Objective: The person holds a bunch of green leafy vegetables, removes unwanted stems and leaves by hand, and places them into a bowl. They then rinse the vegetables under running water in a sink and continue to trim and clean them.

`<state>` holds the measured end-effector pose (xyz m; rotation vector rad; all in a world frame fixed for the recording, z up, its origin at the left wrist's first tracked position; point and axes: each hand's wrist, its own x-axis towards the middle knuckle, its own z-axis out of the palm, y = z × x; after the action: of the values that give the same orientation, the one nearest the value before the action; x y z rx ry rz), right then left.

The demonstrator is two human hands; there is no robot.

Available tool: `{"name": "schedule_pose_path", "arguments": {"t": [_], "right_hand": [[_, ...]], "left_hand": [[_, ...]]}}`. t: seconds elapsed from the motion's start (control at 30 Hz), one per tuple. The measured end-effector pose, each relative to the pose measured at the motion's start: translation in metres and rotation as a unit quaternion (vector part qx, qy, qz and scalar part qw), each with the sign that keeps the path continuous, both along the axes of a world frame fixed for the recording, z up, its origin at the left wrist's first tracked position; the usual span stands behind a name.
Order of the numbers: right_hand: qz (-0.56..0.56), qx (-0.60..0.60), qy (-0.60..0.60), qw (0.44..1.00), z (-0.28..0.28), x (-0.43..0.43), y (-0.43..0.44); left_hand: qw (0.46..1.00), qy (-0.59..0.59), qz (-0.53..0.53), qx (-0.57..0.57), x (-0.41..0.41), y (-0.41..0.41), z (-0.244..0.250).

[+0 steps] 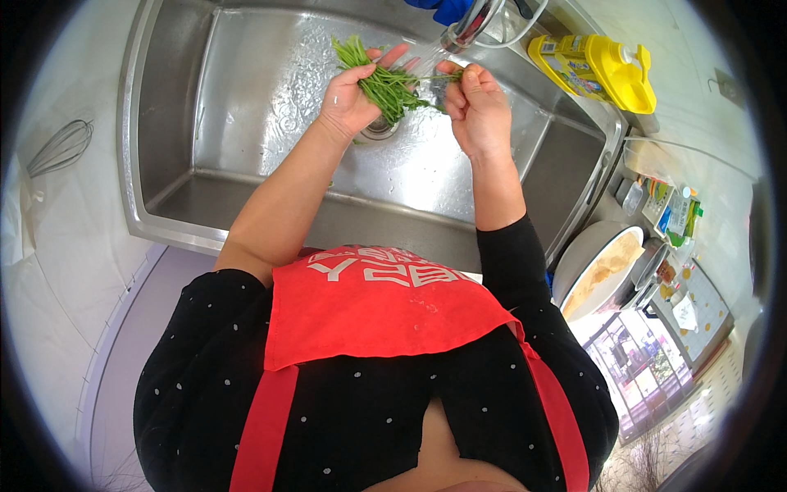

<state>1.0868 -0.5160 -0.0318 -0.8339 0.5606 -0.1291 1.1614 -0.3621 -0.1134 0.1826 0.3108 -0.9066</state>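
Note:
A bunch of thin green leafy stems [388,92] lies across the palm of my left hand [351,101], thumb over it, above the steel sink. My right hand [481,101], to the right of the bunch, pinches the end of a few stems between thumb and fingers. Water runs from the chrome faucet [458,38] between my two hands. Below the bunch the sink drain [377,128] shows in part. The wet stainless steel sink basin [246,123] surrounds both hands, with small green bits on its floor.
A yellow detergent jug [593,71] lies at the sink's right rim. A whisk [61,147] hangs or lies at the far left. To the lower right stand a white basin [593,264] and packaged goods [679,215]. Something blue [452,11] is beside the faucet.

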Motion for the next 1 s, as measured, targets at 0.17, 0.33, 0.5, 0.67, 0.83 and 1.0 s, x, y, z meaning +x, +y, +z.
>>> {"name": "schedule_pose_path", "arguments": {"t": [0.17, 0.33, 0.5, 0.67, 0.83, 1.0], "right_hand": [[-0.060, -0.049, 0.024, 0.997, -0.005, -0.004, -0.020], [-0.137, -0.111, 0.053, 0.983, -0.002, -0.012, -0.051], [-0.144, -0.166, 0.085, 0.972, 0.005, -0.010, -0.066], [-0.092, -0.394, 0.102, 0.909, 0.019, 0.020, -0.073], [-0.007, -0.600, 0.092, 0.795, 0.024, 0.060, -0.087], [0.067, -0.672, 0.151, 0.722, 0.027, 0.071, -0.096]], "left_hand": [[0.999, 0.024, -0.002, -0.026, 0.002, 0.002, -0.005], [0.998, 0.060, 0.006, 0.009, 0.005, -0.005, -0.005], [0.995, 0.057, -0.030, 0.073, 0.007, -0.026, -0.004], [0.973, 0.061, -0.129, 0.182, 0.005, -0.047, -0.012], [0.970, 0.038, -0.188, 0.148, -0.008, -0.042, -0.009], [0.963, 0.007, -0.227, 0.146, -0.023, -0.031, -0.013]]}}
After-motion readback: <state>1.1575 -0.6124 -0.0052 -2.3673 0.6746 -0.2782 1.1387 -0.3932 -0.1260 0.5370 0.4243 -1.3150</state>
